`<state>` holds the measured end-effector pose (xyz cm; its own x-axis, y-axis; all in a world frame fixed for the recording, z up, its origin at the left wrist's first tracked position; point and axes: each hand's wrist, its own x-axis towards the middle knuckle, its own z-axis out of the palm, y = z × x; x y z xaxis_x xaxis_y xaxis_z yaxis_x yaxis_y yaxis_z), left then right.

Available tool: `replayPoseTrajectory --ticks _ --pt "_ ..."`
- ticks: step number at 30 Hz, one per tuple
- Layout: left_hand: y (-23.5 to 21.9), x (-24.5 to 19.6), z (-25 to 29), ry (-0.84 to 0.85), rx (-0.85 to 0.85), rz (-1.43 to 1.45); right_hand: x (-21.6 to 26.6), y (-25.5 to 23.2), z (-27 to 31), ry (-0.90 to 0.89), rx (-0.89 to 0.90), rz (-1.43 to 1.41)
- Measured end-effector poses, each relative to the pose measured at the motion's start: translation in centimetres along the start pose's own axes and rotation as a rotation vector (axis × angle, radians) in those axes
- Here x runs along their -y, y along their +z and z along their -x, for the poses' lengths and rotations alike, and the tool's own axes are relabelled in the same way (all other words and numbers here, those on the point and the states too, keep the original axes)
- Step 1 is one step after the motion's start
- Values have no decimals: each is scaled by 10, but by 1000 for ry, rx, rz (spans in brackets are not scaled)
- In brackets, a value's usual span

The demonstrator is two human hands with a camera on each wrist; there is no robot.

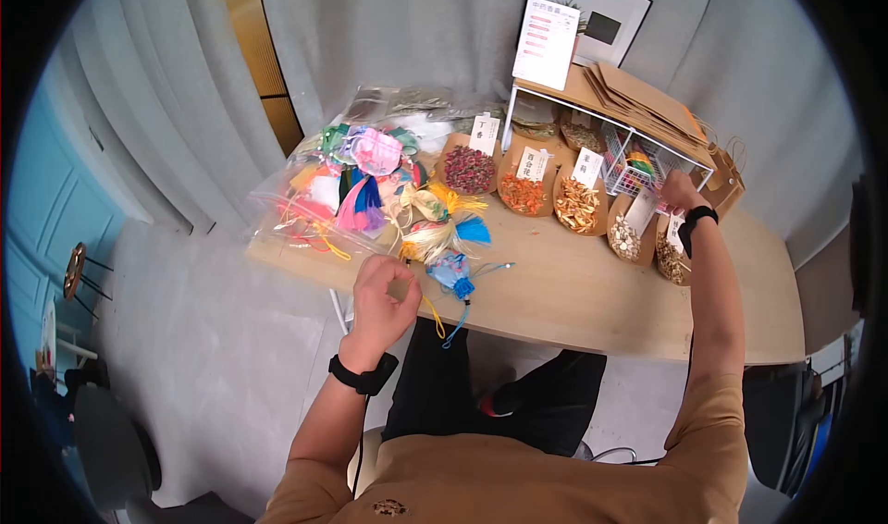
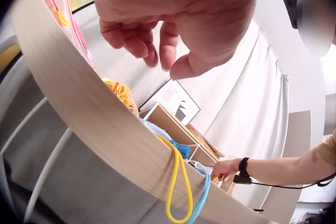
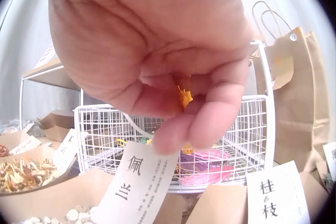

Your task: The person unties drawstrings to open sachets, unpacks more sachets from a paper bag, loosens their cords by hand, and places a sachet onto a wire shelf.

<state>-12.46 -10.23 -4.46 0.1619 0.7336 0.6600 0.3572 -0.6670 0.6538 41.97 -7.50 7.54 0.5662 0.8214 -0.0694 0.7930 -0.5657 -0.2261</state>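
My right hand (image 1: pixel 680 191) is at the white wire basket (image 3: pixel 255 129) on the right of the table. In the right wrist view its curled fingers hold a small yellow-orange tuft (image 3: pixel 185 98) with frayed ends; the rest is hidden in the hand. Pink and purple tassels (image 3: pixel 205 167) lie in the basket. Above the table's front edge, my left hand (image 1: pixel 381 295) hangs with loosely bent fingers and nothing between them. Close beside it lie a blue patterned drawstring pouch (image 1: pixel 450 272) and a cream tassel (image 1: pixel 431 241). A yellow cord loop (image 2: pixel 180 192) hangs over the edge.
Kraft trays of dried herbs, among them orange petals (image 1: pixel 524 192) and white slices (image 1: pixel 625 236), line the table (image 1: pixel 555 302) with label cards. Plastic bags of sachets (image 1: pixel 375 151) lie at left. A shelf (image 1: pixel 606 108) carries brown envelopes (image 1: pixel 647 103); a paper bag (image 3: pixel 296 92) stands beside it.
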Motion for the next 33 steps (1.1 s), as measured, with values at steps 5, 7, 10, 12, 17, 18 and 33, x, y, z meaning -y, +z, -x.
replayPoseTrajectory --ticks 5,7,10,12,17,18,33 --pt "0 10 2 -77 72 -42 -20 -1 -27 17 -52 -32" --pt "2 10 0 -66 87 -109 -27 1 -29 23 -48 30" --pt "7 9 -9 -11 84 -137 -20 3 -16 -12 -104 118" --pt "12 10 -15 14 79 -173 -7 -3 -5 13 -71 113" --pt "18 9 -32 69 63 -298 -28 7 -16 -143 -230 123" --pt "19 11 -34 31 117 -342 -20 6 -6 -216 -328 144" --pt "38 37 -86 -473 80 537 142 78 164 -1032 103 -319"
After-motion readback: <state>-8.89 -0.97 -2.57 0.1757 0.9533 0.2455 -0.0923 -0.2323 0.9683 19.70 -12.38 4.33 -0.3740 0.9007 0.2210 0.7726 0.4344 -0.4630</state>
